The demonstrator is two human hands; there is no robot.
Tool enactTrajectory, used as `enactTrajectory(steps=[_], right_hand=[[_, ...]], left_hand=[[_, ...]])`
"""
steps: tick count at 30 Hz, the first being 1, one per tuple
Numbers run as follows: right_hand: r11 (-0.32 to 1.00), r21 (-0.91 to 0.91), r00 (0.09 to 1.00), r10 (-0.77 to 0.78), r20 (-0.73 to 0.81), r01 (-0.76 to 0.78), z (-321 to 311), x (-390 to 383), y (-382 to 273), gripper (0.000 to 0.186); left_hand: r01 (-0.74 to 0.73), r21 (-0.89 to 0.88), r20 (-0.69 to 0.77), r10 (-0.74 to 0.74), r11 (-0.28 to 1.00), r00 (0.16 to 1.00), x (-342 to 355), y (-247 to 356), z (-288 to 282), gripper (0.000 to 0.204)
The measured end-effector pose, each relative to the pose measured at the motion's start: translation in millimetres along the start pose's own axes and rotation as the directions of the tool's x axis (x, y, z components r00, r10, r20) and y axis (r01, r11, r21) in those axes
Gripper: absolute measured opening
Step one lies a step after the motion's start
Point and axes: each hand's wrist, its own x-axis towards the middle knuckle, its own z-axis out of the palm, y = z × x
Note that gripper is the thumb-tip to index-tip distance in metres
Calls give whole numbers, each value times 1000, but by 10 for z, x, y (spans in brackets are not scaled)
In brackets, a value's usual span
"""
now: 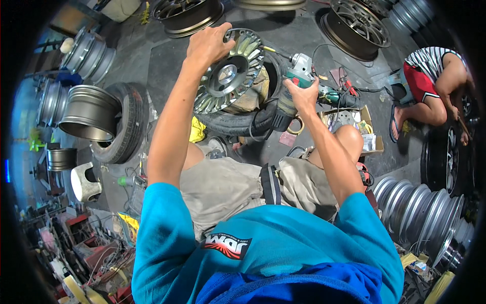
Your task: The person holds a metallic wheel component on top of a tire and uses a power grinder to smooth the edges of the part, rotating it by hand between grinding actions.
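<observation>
a black tyre lies flat on the dark floor in front of the seated person, and a silver finned wheel stands tilted on its near-left edge, leaning over the tyre's opening. a tan cloth is bunched between wheel and tyre. the left hand is curled over the wheel's upper left rim, fingers wrapped tight on the edge. the right hand is clamped around the body of a green and grey angle grinder, which hangs over the tyre's right edge, its thin tip pointing at the wheel's right rim; i cannot tell whether it touches. a roll of tape lies on the floor just beside the tyre's right edge.
</observation>
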Motion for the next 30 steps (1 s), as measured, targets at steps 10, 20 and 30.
enactTrajectory(steps=[10, 20, 30], right_hand=[[1000, 12, 1000, -9, 20, 9, -9, -12, 33, 96], [997, 64, 990, 24, 137, -33, -35, -128, -20, 99], [991, 74, 977, 98, 187, -114, -40, -188, -83, 103]], left_hand=[[2, -12, 21, -1, 1000, 1000, 35, 40, 0, 45], [23, -36, 29, -22, 999, 999, 10, -21, -1, 48], [52, -54, 22, -51, 997, 998, -11, -98, 22, 57]])
